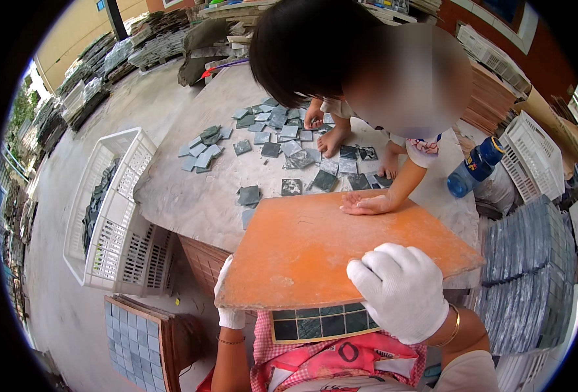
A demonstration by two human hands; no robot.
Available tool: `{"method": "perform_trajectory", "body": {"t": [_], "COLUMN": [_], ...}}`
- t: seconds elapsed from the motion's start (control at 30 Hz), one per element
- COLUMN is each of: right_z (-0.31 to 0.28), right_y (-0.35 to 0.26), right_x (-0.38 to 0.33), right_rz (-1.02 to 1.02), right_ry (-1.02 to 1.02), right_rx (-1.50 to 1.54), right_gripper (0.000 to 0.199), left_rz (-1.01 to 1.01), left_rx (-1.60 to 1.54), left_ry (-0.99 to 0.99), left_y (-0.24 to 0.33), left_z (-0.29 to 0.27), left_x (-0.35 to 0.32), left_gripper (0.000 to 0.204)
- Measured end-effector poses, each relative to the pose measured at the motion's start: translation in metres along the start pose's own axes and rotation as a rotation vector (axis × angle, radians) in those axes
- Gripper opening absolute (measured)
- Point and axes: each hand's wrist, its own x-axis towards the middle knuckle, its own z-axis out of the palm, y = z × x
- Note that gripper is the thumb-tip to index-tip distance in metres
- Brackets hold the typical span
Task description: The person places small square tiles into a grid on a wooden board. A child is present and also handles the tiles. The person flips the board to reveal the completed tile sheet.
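Observation:
An orange flat board (pixel 328 238) lies tilted across the near edge of the work table, its near edge toward me. My left hand (pixel 229 304), in a white glove, grips the board's left edge, with most of its fingers hidden. On the near right edge, my right hand (pixel 397 287), also gloved in white, is closed with curled fingers over the board. Under that edge, a panel of dark green square tiles (pixel 322 325) with a light border rests at my lap, partly covered. Another person's bare hand (pixel 371 202) lies on the board's far part.
On the table (pixel 171 186), loose grey-green tiles (pixel 279 130) lie scattered around the person's bare feet. A blue bottle (pixel 475 166) stands at right, near stacked slate tiles (pixel 527 268). White crates (pixel 116 228) stand at left above a tiled panel (pixel 132 346).

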Motion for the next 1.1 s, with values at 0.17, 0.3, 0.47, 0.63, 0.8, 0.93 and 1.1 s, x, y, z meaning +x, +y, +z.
{"method": "perform_trajectory", "body": {"t": [0.17, 0.3, 0.47, 0.63, 0.8, 0.93, 1.1], "right_z": [0.063, 0.097, 0.076, 0.116, 0.138, 0.129, 0.125], "right_y": [-0.043, -0.048, -0.007, 0.064, 0.045, 0.047, 0.032], "right_x": [-0.08, -0.119, -0.129, -0.178, -0.195, -0.194, -0.202], "right_rz": [0.052, 0.075, 0.358, 0.839, 0.736, 0.758, 0.853], "right_ry": [-0.079, -0.128, -0.069, 0.064, 0.016, -0.031, 0.042], "right_rx": [-0.024, 0.176, 0.449, 0.433, 0.446, 0.524, 0.551], "right_gripper": [0.015, 0.027, 0.034, 0.055, 0.061, 0.062, 0.06], "left_rz": [-0.08, 0.009, -0.138, -0.136, -0.036, -0.025, 0.01], "left_rx": [-0.366, 0.102, 0.065, 0.202, 0.219, 0.325, 0.411], "left_ry": [-0.09, -0.092, 0.078, -0.098, -0.045, -0.003, 0.026], "left_y": [0.029, 0.029, -0.005, 0.006, -0.008, -0.008, -0.025], "left_z": [0.027, 0.046, 0.03, 0.053, 0.055, 0.057, 0.043], "left_x": [-0.029, -0.052, -0.044, -0.023, -0.03, -0.042, -0.049], "left_gripper": [0.06, 0.063, 0.056, 0.044, 0.043, 0.045, 0.046]}}
